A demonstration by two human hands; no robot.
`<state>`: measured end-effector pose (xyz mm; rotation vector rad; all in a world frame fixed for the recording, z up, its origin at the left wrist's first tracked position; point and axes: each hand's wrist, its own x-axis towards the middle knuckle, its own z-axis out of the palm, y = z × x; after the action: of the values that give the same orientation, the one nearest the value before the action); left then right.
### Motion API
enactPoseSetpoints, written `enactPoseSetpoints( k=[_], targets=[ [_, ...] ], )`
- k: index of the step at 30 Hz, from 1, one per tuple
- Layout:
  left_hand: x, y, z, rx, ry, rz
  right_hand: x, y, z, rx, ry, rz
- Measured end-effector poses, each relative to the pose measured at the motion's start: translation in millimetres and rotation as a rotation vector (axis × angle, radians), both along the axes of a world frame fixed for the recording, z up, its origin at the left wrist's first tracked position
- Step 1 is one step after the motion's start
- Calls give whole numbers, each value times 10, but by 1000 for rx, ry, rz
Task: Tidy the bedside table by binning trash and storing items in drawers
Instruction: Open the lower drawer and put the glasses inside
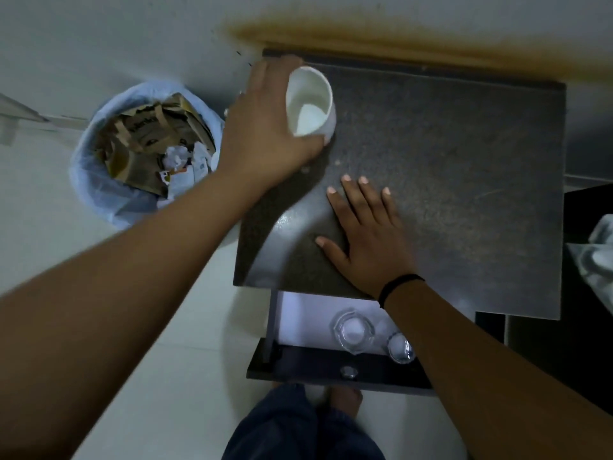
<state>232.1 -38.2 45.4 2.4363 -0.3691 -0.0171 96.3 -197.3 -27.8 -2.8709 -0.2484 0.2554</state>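
Worn on the head, looking almost straight down over a dark tabletop [447, 180] and the open drawer [331, 366] under its near edge. Set close (both forearms fill the lower frame), wide-angled, with edges bowed. Takes in the wall at top, a lined bin [99, 180] at left, pale floor [185, 376] below.

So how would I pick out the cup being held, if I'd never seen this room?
Start at the dark bedside table and go to its far left corner, nearest the bin. The left hand grips a white cup there, tilted. Unlike the clear glasses in the open drawer, it is opaque.
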Motion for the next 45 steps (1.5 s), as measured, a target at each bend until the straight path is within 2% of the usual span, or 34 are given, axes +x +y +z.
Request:
enactPoseSetpoints(
  k=[2,3,7,10,12,13,15,17,21,26,29,34,45],
  targets=[
    [-402,125,60,-159,70,-9,4,4,11,91,-16,-19],
    [-612,184,72,-272,157,-4,-14,-13,32,202,-19,-54],
    [-1314,333,44,-841,659,41,-377,-27,326,792,5,-224],
    [-1656,302,-64,-911,825,-16,-782,97,549,878,9,-195],
    [-1770,272,-70,-846,885,-85,-1050,139,619,831,-70,-213],
    [-1774,281,-57,-721,817,-197,-1170,139,637,799,-117,-238],
    [-1681,311,-102,-290,492,-465,-1445,82,627,705,-192,-278],
    [-1484,345,-222,83,182,-602,-1698,22,546,558,-178,-276],
    [-1241,313,-630,429,-46,-634,-2087,30,36,299,11,-229],
    [-1263,324,-781,446,-185,-552,-2124,194,-759,154,283,-246],
    [-1246,336,-803,459,-227,-541,-1996,332,-1228,162,445,-226],
    [-1258,357,-851,468,-268,-536,-1873,546,-1894,104,609,-162],
    [-1271,374,-868,451,-264,-552,-1892,791,-2412,23,719,-209]
  ],
)
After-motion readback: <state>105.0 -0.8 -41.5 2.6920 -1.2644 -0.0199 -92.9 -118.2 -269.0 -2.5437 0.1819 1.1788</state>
